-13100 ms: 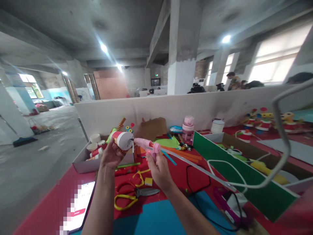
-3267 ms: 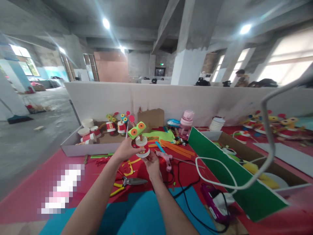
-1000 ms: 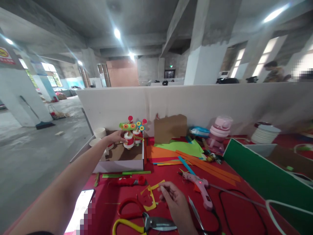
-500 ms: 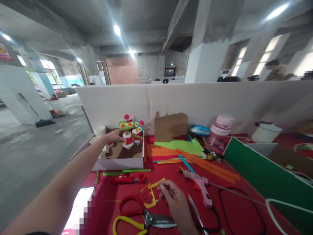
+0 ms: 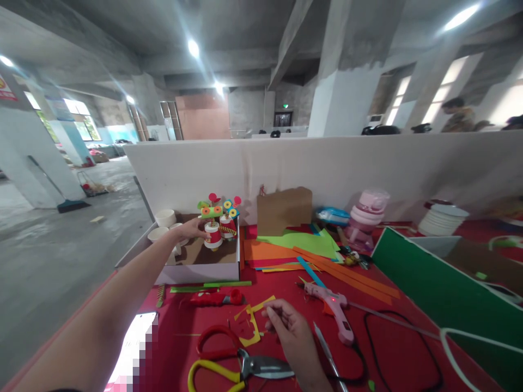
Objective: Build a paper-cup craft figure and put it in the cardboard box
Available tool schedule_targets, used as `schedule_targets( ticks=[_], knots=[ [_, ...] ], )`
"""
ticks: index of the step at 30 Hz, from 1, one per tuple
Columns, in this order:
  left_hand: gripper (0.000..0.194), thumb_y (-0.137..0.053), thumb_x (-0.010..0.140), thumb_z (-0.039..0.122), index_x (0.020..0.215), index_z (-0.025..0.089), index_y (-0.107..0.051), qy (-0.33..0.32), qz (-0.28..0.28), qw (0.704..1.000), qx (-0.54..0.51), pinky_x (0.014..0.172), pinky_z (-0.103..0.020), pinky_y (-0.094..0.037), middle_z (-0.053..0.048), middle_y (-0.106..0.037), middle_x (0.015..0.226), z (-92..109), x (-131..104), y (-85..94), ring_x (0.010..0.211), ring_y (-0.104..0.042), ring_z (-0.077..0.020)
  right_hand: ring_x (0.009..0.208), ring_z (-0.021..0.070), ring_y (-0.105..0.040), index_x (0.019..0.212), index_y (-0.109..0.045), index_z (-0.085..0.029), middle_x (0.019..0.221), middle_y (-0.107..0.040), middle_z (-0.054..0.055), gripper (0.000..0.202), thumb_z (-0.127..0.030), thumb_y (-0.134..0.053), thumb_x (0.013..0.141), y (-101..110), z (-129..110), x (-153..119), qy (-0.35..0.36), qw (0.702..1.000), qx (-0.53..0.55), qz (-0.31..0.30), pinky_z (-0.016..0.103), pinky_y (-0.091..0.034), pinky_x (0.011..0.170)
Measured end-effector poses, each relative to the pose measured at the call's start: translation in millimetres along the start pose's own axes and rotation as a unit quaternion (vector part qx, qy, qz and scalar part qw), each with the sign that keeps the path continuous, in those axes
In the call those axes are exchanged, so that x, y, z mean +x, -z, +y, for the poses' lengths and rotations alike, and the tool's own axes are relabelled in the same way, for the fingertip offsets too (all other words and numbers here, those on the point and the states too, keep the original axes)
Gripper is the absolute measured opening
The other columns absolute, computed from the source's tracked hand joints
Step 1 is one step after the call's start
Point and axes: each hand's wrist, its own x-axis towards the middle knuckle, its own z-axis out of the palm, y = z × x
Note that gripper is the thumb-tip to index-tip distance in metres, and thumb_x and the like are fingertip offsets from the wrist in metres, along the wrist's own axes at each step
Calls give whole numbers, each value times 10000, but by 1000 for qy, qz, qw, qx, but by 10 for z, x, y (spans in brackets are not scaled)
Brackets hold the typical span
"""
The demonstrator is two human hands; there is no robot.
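Note:
My left hand (image 5: 191, 228) reaches into a shallow white box (image 5: 200, 273) on the left of the table. Its fingers grip a red-and-white paper-cup figure (image 5: 213, 236) topped with a green strip and round orange eyes. A second cup figure (image 5: 227, 225) with blue and yellow discs stands close on its right. My right hand (image 5: 289, 329) hovers low over the table, fingers curled and thumb against the index finger; anything in the pinch is too small to make out. Just below lie scissors (image 5: 253, 367) with red and yellow handles, and yellow paper scraps (image 5: 254, 329).
A pink glue gun (image 5: 333, 307) with its cable lies to the right, beside a pen (image 5: 327, 348). Green paper (image 5: 300, 244) and orange strips (image 5: 359, 280) spread behind. White cups (image 5: 165, 218) stand in the box. A green-walled box (image 5: 417, 283) bounds the right side.
The held cup figure has shifted very slightly, its top tilting a little. The right hand keeps its pose.

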Motion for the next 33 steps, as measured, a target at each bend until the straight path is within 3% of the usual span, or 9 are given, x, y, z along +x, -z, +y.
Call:
schedule_targets(
  ticks=[6, 15, 21, 24, 28, 33],
  knots=[
    [636, -818, 573, 302, 1161, 162, -619, -1, 3, 999, 38, 973, -397, -446, -87, -676, 1143, -22, 8, 35, 1089, -604, -268, 631, 181, -598, 815, -668, -184, 661, -619, 31, 388, -564, -652, 741, -3, -45, -20, 6, 1000, -14, 3, 270, -497, 589],
    [695, -818, 577, 307, 1221, 179, -591, 0, 19, 999, 35, 955, -430, -468, -113, -653, 1195, -63, -103, 172, 1092, -596, -284, 634, 166, -600, 833, -655, -174, 691, -641, 32, 368, -534, -650, 759, -3, -66, -37, 9, 1000, -14, 0, 255, -485, 599],
    [702, -826, 579, 298, 1228, 189, -580, -31, 50, 997, 58, 995, -421, -439, -128, -641, 1212, -105, -219, 262, 1151, -574, -279, 636, 173, -607, 859, -651, -167, 739, -676, 61, 405, -559, -638, 758, -1, -54, -33, 4, 1000, -15, -1, 254, -482, 573],
    [720, -840, 552, 296, 1216, 182, -585, 0, 90, 994, 68, 975, -435, -456, -155, -629, 1217, -40, -288, 252, 1173, -559, -297, 638, 170, -612, 860, -652, -165, 767, -686, 68, 408, -560, -638, 760, 4, -30, -16, 12, 1000, -12, -5, 261, -491, 591],
    [772, -826, 565, 341, 1270, 193, -550, 3, 140, 988, 71, 929, -443, -490, -145, -632, 1204, 107, -469, 250, 1151, -567, -298, 641, 170, -616, 869, -657, -163, 769, -683, 68, 411, -560, -640, 762, 21, 29, 10, 21, 1000, -8, -7, 267, -498, 599],
    [744, -772, 605, 435, 1267, 185, -540, -7, 208, 974, 86, 809, -409, -539, -119, -661, 1110, 284, -910, 244, 956, -643, -250, 649, 171, -615, 890, -655, -159, 787, -681, 73, 423, -562, -638, 763, 10, 59, 23, 22, 1000, 6, -13, 278, -507, 617]
  ],
)
